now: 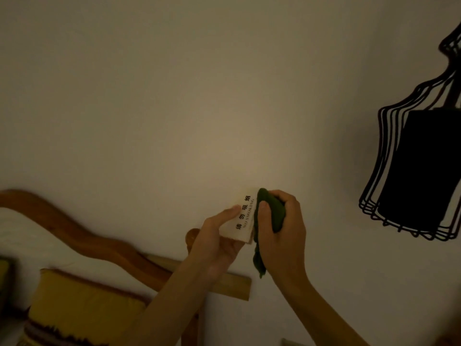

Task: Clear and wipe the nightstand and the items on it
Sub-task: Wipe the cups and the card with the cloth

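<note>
Dimly: plain wall | left hand pinches sign | right hand clutches cloth

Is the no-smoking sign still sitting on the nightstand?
No, the left hand holds the no-smoking sign up before the wall while the right hand presses a green cloth to it.

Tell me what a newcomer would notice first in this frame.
The eye goes first to the two hands low and right of centre: the left hand holds up a small pale no-smoking sign while the right hand grips a green cloth against its edge. Next comes the black wire-cage lamp, hanging at the right edge before the bare wall. At lower left are a curved wooden headboard and a yellow cushion.
</note>
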`<act>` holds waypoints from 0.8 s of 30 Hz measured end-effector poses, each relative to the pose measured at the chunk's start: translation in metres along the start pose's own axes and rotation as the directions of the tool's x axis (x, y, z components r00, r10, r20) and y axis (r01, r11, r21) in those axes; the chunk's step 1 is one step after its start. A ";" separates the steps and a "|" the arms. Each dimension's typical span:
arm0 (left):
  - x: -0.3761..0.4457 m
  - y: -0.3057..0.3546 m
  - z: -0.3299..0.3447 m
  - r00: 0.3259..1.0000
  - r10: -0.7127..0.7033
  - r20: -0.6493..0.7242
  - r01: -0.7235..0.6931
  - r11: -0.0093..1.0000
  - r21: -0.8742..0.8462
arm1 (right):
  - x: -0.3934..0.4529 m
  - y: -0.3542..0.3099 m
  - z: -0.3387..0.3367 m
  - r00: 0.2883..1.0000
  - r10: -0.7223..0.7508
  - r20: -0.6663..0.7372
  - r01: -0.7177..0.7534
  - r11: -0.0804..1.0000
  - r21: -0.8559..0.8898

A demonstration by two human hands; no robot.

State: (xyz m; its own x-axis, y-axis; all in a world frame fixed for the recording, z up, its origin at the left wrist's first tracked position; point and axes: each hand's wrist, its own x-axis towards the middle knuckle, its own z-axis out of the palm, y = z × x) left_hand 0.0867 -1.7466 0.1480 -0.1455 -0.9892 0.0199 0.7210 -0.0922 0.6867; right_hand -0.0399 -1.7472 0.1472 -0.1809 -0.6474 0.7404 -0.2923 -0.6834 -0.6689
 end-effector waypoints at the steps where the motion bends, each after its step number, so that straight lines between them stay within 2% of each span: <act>1: 0.000 -0.002 0.000 1.000 0.003 0.017 -0.003 1.000 0.012 | 0.002 0.000 0.001 1.000 -0.007 -0.010 0.007 1.000 -0.017; 4: 0.001 -0.001 -0.004 0.998 0.055 -0.001 -0.055 0.997 0.046 | -0.004 0.000 0.000 1.000 -0.014 0.026 0.015 0.999 -0.042; 9: 0.002 0.008 -0.015 0.990 0.135 -0.037 -0.133 0.990 0.039 | -0.036 0.006 0.009 0.984 -0.101 0.146 0.108 0.993 -0.040; 11: -0.004 0.006 -0.020 0.990 0.131 -0.053 -0.126 0.987 0.102 | -0.026 0.007 0.010 0.986 -0.054 0.158 0.061 0.997 -0.039; 13: -0.011 0.000 -0.024 0.991 0.109 -0.074 -0.093 0.977 0.192 | -0.004 0.008 0.009 0.988 0.063 0.143 -0.055 0.997 -0.056; 16: -0.017 -0.007 -0.024 0.990 0.097 -0.102 -0.077 0.979 0.188 | 0.011 0.008 0.012 0.976 0.152 0.159 -0.140 0.987 -0.084; 20: -0.015 0.006 -0.041 0.964 0.141 -0.226 -0.124 0.989 0.084 | -0.045 0.008 0.033 0.965 0.098 0.244 -0.080 0.993 -0.083; 22: -0.019 0.012 -0.059 0.948 0.146 -0.281 -0.123 0.988 0.098 | -0.074 0.012 0.044 0.946 0.149 0.289 -0.129 0.988 -0.087; 24: -0.030 0.010 -0.079 0.955 0.110 -0.276 -0.072 0.987 0.142 | -0.082 0.016 0.056 0.929 0.237 0.285 -0.220 0.971 -0.088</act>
State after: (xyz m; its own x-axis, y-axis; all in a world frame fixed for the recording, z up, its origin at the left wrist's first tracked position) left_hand 0.1521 -1.7272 0.0966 0.1270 -0.9863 -0.1057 0.6258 -0.0030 0.7800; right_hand 0.0228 -1.7237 0.0719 0.0306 -0.8593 0.5106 -0.3270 -0.4913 -0.8073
